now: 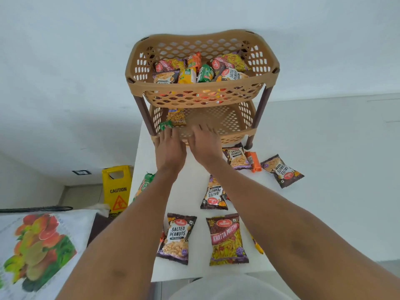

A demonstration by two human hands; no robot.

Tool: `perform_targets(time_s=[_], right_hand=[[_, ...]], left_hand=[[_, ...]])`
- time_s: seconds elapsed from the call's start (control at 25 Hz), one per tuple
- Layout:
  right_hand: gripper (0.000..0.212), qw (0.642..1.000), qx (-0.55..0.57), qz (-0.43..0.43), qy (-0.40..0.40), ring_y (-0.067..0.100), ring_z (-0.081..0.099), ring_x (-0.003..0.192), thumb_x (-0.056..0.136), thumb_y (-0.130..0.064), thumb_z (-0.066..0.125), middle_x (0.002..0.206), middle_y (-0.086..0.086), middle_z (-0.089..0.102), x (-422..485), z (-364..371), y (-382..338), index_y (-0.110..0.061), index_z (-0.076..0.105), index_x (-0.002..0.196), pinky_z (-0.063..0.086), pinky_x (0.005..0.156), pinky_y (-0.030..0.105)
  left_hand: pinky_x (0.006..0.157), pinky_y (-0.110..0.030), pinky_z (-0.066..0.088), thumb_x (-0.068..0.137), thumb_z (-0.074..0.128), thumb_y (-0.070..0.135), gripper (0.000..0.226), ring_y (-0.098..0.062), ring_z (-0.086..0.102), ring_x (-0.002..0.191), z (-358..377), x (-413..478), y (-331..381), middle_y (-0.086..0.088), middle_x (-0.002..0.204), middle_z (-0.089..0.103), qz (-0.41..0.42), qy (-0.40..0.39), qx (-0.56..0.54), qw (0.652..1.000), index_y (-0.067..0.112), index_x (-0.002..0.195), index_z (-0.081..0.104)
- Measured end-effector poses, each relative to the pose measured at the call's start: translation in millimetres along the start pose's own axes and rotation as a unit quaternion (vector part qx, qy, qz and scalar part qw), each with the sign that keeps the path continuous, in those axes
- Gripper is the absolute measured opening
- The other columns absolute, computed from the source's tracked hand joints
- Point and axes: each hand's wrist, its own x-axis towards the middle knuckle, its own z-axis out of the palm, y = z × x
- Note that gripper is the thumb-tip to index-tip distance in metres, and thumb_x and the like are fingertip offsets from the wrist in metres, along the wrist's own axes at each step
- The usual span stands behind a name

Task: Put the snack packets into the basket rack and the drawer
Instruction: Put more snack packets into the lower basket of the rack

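A tan two-tier basket rack [201, 87] stands on a white table [324, 191]. Its upper basket is full of snack packets [201, 69]. In the lower basket [229, 120] lie a yellow packet [176, 118] and a small green packet [165, 125]. My left hand [171, 148] rests on that basket's front rim, fingers straight, tips just short of the green packet. My right hand [204, 145] lies beside it, fingers spread flat inside the basket, holding nothing. Loose on the table are several salted peanuts packets [177, 238], a Khatta Meetha packet [228, 240] and an orange packet [254, 161].
A green packet [144, 185] lies at the table's left edge. A yellow packet [256, 245] shows partly under my right forearm. Left of the table a yellow caution sign [116, 189] stands on the floor, and a fruit-print sheet [36, 245] covers a surface. A white wall is behind the rack.
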Motion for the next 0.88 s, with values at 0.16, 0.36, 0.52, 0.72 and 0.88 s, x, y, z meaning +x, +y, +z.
perform_targets(time_s=[0.16,0.36,0.52,0.72,0.88], right_hand=[[0.015,0.999,-0.016,0.015,-0.044,0.027,0.065,0.094,0.095,-0.018,0.055,0.097,0.005,0.068,-47.3,-1.4,36.1,-0.010,0.065,0.103,0.053,0.084,0.042],[0.018,0.989,-0.057,0.110,-0.086,0.028,0.066,0.103,0.096,-0.020,0.058,0.105,0.006,0.070,-85.1,-20.7,97.8,-0.010,0.067,0.109,0.055,0.089,0.043],[0.032,0.969,-0.072,0.169,-0.164,0.032,0.067,0.106,0.100,-0.036,0.055,0.117,0.008,0.067,-106.5,-31.4,125.3,-0.012,0.061,0.119,0.054,0.083,0.043],[0.079,0.915,0.027,0.277,-0.291,0.033,0.066,0.111,0.093,-0.068,0.052,0.126,0.008,0.065,-133.8,-27.0,143.3,-0.015,0.040,0.150,0.054,0.084,0.042],[0.084,0.898,0.067,0.271,-0.339,0.028,0.070,0.072,0.085,-0.072,0.062,0.123,0.011,0.058,-137.0,-28.5,141.9,-0.012,0.040,0.140,0.050,0.059,0.033]], left_hand=[[0.096,-0.052,0.043,0.099,0.054,0.015,0.029,-0.038,0.057,0.115,16.5,-43.3,14.9,-0.014,0.123,0.062,0.003,-0.065,-0.015,0.998,0.009,0.128,0.055],[0.090,-0.048,0.055,0.108,0.050,0.029,0.031,-0.030,0.055,0.122,35.4,-75.4,33.9,-0.009,0.132,0.055,-0.008,-0.204,-0.098,0.974,0.011,0.133,0.055],[0.088,-0.037,0.051,0.104,0.057,0.044,0.043,-0.029,0.064,0.114,50.8,-84.8,42.0,-0.010,0.128,0.062,-0.052,-0.316,-0.151,0.935,0.010,0.130,0.061],[0.090,-0.039,0.057,0.096,0.066,0.044,0.050,-0.027,0.063,0.109,53.4,-78.1,53.4,-0.011,0.135,0.063,-0.082,-0.396,-0.142,0.904,0.012,0.136,0.062],[0.085,-0.041,0.064,0.087,0.081,0.037,0.070,-0.026,0.066,0.105,48.9,-70.1,53.5,-0.010,0.138,0.059,-0.116,-0.463,-0.150,0.866,0.017,0.146,0.051]])
